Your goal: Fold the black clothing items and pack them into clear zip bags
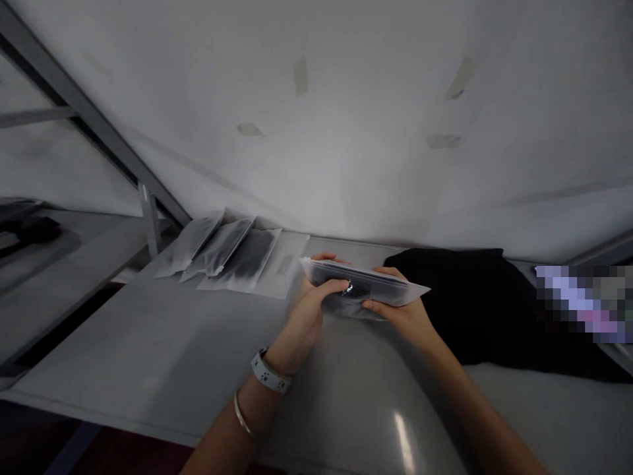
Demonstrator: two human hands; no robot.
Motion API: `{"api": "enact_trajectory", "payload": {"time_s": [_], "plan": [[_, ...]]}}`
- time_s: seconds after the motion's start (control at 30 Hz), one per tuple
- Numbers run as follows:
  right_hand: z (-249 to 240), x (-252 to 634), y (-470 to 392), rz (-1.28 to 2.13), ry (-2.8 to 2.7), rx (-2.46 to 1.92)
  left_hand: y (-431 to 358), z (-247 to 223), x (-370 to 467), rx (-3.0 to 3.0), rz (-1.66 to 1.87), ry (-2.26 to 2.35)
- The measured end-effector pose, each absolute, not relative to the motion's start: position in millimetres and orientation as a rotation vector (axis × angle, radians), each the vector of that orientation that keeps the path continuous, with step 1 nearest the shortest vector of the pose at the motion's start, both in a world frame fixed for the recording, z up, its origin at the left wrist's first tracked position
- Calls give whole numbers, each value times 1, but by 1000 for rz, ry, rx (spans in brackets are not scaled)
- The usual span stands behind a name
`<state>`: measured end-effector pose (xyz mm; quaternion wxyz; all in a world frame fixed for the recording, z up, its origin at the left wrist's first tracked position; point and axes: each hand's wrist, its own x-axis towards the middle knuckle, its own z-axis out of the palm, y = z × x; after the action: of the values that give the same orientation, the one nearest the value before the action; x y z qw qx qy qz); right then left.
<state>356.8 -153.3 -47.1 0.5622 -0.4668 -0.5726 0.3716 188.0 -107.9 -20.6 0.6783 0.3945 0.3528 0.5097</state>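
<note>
A translucent plastic bag point(366, 290) with dark folded contents is held above the table, between both hands. My left hand point(314, 303) grips its left part, with the thumb on the near face and fingers behind. My right hand point(405, 313) holds the right part, its thumb along the lower near side. Several similar filled bags point(252, 254) overlap at the back left of the table, beside a flatter pale bag point(287, 264). Black cloth point(469, 310) lies just right of my right hand.
The grey table point(198, 356) runs along a white sheet wall point(366, 132) with bits of tape on it. Metal frame bars point(99, 125) rise at the left. Another shelf point(89, 244) holds a dark item point(37, 231). A pixelated patch covers something at the far right.
</note>
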Motion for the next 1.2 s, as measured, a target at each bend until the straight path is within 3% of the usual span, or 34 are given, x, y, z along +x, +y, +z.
{"api": "enact_trajectory", "payload": {"time_s": [1.2], "plan": [[-50,353,-152,896,-1299,-1100,-111,-22,192,899,1214,881]]}}
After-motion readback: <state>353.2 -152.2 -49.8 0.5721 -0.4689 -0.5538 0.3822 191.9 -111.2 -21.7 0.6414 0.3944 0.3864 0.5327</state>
